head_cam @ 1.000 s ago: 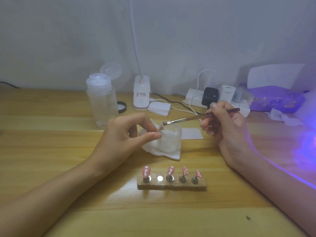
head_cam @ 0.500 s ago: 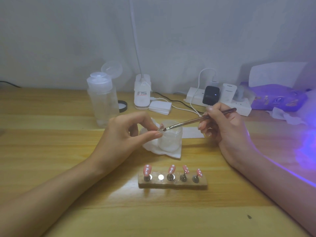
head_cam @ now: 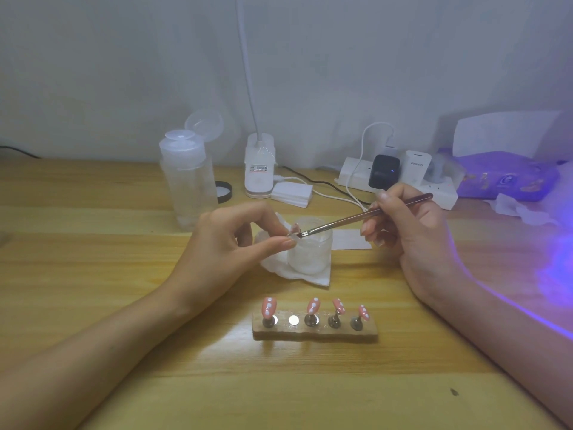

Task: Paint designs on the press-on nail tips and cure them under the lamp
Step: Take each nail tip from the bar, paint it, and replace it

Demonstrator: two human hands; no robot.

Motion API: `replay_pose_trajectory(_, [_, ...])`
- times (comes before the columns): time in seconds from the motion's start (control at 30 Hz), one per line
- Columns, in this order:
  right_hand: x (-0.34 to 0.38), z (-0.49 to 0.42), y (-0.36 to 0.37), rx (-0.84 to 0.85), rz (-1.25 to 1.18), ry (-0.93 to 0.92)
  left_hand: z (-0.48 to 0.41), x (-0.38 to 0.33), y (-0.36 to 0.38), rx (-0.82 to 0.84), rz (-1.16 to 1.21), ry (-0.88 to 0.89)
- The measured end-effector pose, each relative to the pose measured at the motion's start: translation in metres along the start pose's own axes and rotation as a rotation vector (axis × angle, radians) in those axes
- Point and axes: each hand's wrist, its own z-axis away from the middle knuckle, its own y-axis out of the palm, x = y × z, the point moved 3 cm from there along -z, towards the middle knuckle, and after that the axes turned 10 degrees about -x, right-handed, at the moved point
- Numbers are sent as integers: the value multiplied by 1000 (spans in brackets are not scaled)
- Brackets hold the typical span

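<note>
My left hand (head_cam: 223, 252) is pinching a small pink nail tip (head_cam: 295, 228) steady for the slim rose-metal brush (head_cam: 356, 218) my right hand (head_cam: 415, 243) is gripping.

One small nail tip (head_cam: 296, 227) sits pinched between thumb and forefinger of the left grip (head_cam: 229, 243), raised above the table (head_cam: 124, 274); its pattern is too small to make out. A slim brush (head_cam: 366, 215) with a reddish handle and metal ferrule slants down to the left from the right grip (head_cam: 412, 231), its dark bristles at that tip. Nearer the person, a wooden holder (head_cam: 314, 333) lies on the table carrying four pink nail tips (head_cam: 269, 307) dotted white, each on a small metal stand. The second spot from the left shows only a bare silver disc (head_cam: 293, 320).
</note>
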Motion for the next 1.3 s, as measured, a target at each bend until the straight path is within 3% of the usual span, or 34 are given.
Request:
replay_pose_trajectory(0.2, [2,-2,-4,-72,-89,28,1,0,0,6,-19,9])
replay_pose_trajectory(0.4, [0,-1,0,15,-71,66,1,0,0,-2,-50,19])
replay_pose_trajectory(0.57, [-2,-2,-3,-52,-59,82,2,2,0,-13,-68,23])
replay_pose_trajectory(0.73, [0,-1,0,25,-62,59,2,2,-1,-17,-85,35])
replay_pose_trajectory(0.9, [-2,-2,-3,-36,-38,72,2,2,-1,-15,-87,35])
replay_pose_trajectory(1.3, [0,-1,0,7,-48,53,1,0,0,-16,-76,38])
